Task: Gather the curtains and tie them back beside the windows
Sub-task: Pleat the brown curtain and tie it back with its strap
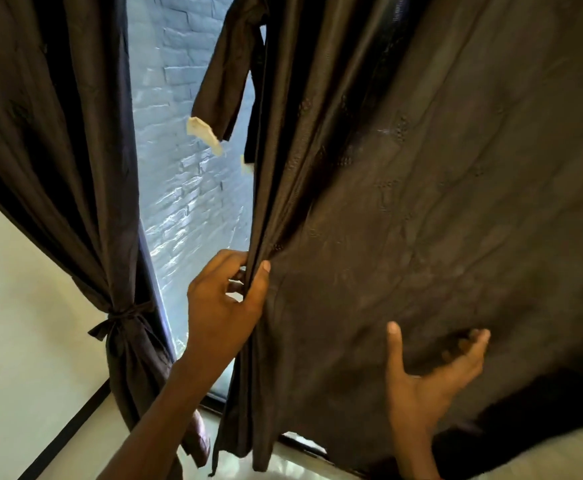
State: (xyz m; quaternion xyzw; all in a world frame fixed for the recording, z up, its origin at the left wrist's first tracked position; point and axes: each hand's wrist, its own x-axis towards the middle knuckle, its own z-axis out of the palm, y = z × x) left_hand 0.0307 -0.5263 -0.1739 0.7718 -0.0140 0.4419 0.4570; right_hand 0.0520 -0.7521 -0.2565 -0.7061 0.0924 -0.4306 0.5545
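Curtains, two panels, dark brown cloth with a faint woven pattern, hung on either side of a tall window [186, 202].

Item 1: left curtain [58, 150]. Gathered into a narrow bunch against the left side of the window and bound low down by a sash [120, 320] of the same cloth, knotted with two short ends sticking out. Its lower part hangs down to the floor [110, 445].

Item 2: right curtain [421, 168]. Untied, spread wide across the right side of the window and filling most of the view. Its inner edge is folded into several pleats. Its hem hangs just above the floor.

Item 3: loose strap [224, 81]. Same brown cloth, hanging from the top beside the right curtain's inner edge, in front of the glass. A pale tag [203, 131] sits at its lower end.

Hands. Left hand [224, 299]: grips the pleated inner edge of the right curtain, thumb on the front, fingers curled round behind. Right hand [428, 382]: spread, thumb pointing up, fingertips touching the face of the right curtain lower down and well to the right; it holds nothing. The fingertips are blurred.

Surroundings. Pale brick wall [179, 64] seen through the glass. Cream room wall [13, 306] at the left with a dark skirting [68, 431] along its foot. Pale glossy floor below.
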